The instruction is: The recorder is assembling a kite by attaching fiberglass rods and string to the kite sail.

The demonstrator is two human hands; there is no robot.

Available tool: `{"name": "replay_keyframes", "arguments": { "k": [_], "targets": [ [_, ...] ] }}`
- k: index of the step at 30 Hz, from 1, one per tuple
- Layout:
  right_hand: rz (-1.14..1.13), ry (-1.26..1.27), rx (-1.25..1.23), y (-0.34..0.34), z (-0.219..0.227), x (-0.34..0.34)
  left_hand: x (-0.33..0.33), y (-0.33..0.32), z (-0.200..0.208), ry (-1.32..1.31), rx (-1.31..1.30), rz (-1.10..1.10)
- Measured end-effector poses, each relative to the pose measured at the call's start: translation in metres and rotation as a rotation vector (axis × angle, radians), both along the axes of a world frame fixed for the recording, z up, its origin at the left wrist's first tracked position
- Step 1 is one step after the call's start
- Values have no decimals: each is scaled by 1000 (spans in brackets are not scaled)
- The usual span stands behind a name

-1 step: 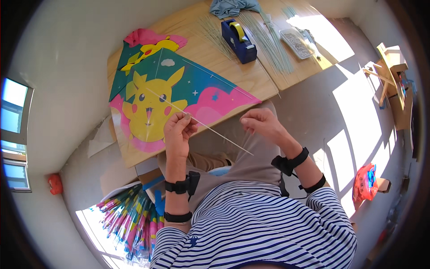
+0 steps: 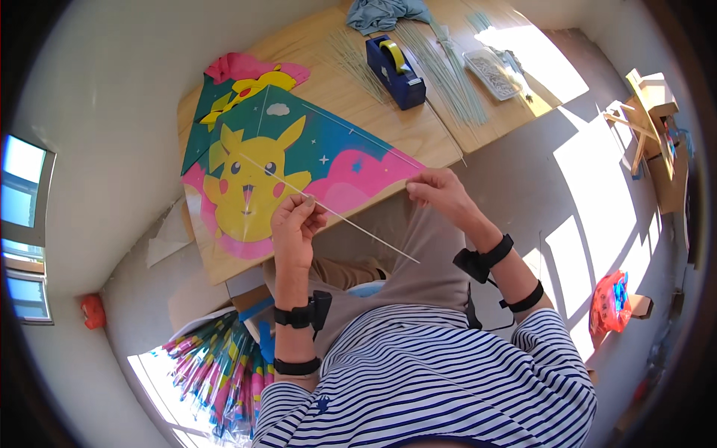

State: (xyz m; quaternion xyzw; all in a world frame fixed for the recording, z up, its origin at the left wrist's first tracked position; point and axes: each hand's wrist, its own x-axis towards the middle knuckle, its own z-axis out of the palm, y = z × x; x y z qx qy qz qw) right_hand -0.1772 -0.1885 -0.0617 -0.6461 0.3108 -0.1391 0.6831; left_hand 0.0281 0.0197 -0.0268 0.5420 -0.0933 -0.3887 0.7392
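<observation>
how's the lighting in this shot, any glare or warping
Head view: hard sunlight blows out a patch on the far end of the wooden table and the floor at right; the kite and both hands, left hand and right hand, are evenly lit and sharp; fisheye bends the table edges, with a dark rim.

wooden table [image 2: 418, 138], colourful kite [image 2: 284, 164] spread on it, blue tape dispenser [image 2: 396, 71], bundles of thin sticks [image 2: 448, 75], grey cloth [image 2: 381, 13]

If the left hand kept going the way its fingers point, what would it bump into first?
Probably the colourful kite on the wooden table. The left hand, pinching a thin stick, points up toward it, though depth is unclear.
</observation>
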Motion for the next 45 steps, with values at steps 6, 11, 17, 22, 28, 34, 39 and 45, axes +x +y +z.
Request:
{"name": "replay_keyframes", "arguments": {
  "k": [6, 11, 17, 22, 28, 34, 39, 45],
  "targets": [
    [-310, 18, -144, -158, -16, 63, 1, 14, -7, 16, 55, 16],
    [-356, 211, -150, -203, 5, 114, 1, 23, -6, 17, 96, 41],
    [-347, 309, -238, -214, -1, 136, 5, 28, -10, 16, 109, 46],
    [-406, 221, -209, -220, -14, 136, 0, 22, -3, 21, 124, 42],
    [-379, 120, -100, -210, 2, 114, -6, 6, 6, 14, 102, 2],
    [-275, -35, 34, -141, 28, 12, -22, -45, 8, 22, 65, -145],
    [-293, -88, 79, -16, 73, -142, -42, -111, -14, 72, 52, -332],
    [-543, 90, 66, 48, 59, -221, -88, -182, -31, 76, 88, -472]
  ]
}}
